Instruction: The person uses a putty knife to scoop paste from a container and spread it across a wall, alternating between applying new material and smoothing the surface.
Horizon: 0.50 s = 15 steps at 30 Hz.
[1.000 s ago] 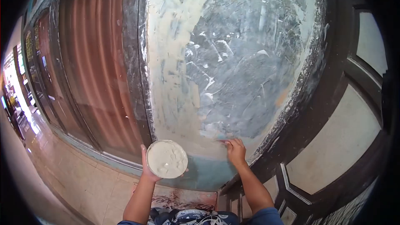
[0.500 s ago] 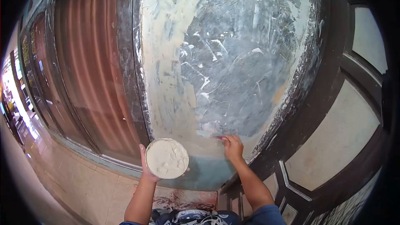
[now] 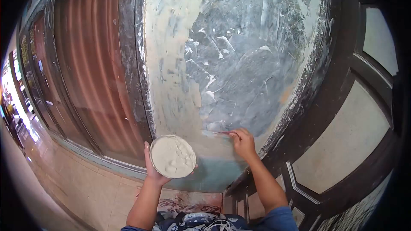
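Note:
A round container of pale, creamy paste rests in my left hand, whose fingers wrap its side and underside. My right hand is closed on the thin reddish handle of a tool, which points left against the lower wall. The tool's blade is hard to make out. Rough grey and cream patches with white smears cover the wall panel in front of me.
A window with reddish-brown curtains stands to the left. On the right is a dark door with pale panels. Below lie a tiled floor and a stained reddish mat. A bluish-green wall strip runs low.
My right hand has moved slightly up and right, and more of the tool's handle shows. The container in my left hand has risen a little.

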### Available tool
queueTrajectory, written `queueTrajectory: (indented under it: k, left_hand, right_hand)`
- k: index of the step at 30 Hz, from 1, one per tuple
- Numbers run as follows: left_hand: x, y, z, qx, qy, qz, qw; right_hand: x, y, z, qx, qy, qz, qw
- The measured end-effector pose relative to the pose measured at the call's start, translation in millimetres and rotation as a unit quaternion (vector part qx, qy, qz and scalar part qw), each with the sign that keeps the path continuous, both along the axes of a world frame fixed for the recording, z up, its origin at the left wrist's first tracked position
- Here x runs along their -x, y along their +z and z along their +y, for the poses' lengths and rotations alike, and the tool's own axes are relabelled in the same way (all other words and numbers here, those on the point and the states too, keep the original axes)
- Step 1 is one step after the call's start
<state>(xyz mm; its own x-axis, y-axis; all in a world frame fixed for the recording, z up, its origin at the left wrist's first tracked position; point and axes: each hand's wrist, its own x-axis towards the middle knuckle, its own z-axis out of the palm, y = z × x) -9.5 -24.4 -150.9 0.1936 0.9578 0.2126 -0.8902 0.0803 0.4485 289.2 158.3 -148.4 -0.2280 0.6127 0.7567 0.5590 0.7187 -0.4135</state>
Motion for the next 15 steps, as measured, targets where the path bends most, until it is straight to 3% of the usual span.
queueTrajectory:
  k: [2,3,7,10,12,15]
  left_hand:
    - [-6,12,1,-0.006,0.007,0.013,1.0]
    - [-8,18,2,-0.016,0.004,0.006,1.0]
    - [-14,37,2,-0.02,0.009,-0.02,1.0]
    - [-16,46,3,-0.05,-0.001,-0.01,0.999]
    - [-11,51,1,-0.058,-0.002,-0.01,0.998]
    - [-5,59,-4,-0.078,-0.011,0.021,0.997]
  right_hand:
    - [-7,42,-11,0.0,0.097,-0.009,0.995]
    - [-9,59,-12,-0.058,0.105,-0.022,0.993]
    - [-8,121,-48,-0.085,0.149,0.002,0.985]
    - [3,153,-77,-0.175,0.183,-0.046,0.966]
    - [13,164,-91,-0.253,0.209,-0.154,0.932]
    - [21,175,-108,-0.277,0.242,-0.235,0.9]
